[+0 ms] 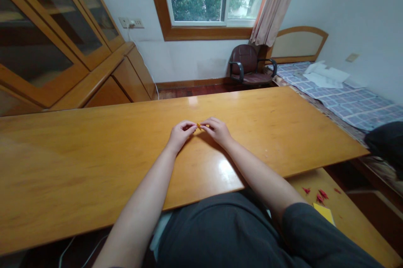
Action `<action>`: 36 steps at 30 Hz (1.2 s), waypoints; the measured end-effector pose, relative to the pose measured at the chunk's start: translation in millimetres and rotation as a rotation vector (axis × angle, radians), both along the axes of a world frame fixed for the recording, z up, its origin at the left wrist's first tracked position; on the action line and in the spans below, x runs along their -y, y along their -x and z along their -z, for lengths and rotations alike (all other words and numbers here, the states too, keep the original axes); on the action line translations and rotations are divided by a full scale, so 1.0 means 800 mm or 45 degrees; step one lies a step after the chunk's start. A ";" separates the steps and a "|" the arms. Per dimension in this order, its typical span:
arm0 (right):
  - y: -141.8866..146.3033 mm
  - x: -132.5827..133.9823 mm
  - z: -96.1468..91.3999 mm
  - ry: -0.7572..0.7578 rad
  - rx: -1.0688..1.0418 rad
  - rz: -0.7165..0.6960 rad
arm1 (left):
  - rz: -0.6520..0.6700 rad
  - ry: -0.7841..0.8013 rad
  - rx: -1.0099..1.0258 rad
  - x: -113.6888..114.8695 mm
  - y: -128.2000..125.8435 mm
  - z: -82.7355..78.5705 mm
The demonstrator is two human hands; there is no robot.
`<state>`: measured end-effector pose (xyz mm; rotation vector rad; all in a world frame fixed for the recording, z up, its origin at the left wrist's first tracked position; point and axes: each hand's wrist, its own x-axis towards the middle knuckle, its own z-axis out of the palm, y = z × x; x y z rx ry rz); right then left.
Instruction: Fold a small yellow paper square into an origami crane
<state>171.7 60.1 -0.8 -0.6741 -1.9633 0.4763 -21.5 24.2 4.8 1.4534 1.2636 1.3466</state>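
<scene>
Above the middle of the wooden table (103,146), a small folded piece of yellow paper (199,126) is pinched between both hands. My left hand (182,134) grips its left side with thumb and fingertips together. On the other side, my right hand (217,129) has its thumb and fingers closed on the paper too. The paper's exact shape is too small to make out, and the fingertips partly cover it.
Lower right, a side surface (355,213) bears several small red folded paper pieces (321,195) and yellow paper sheets (324,213). A glass-fronted cabinet (85,56) stands left. Beyond the table are an office chair (247,64) and a bed (349,92). A black bag-like object (385,144) lies right.
</scene>
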 end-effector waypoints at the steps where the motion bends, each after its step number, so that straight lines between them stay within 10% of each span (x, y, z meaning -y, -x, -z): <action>1: 0.000 0.000 0.000 0.011 0.005 -0.001 | 0.013 0.045 0.049 0.000 0.000 -0.001; 24: 0.000 0.004 -0.005 0.083 0.059 -0.011 | 0.054 0.141 0.116 0.000 -0.001 -0.001; 36: -0.001 0.004 -0.008 0.194 0.022 -0.015 | -0.050 -0.226 -0.304 0.005 -0.003 -0.005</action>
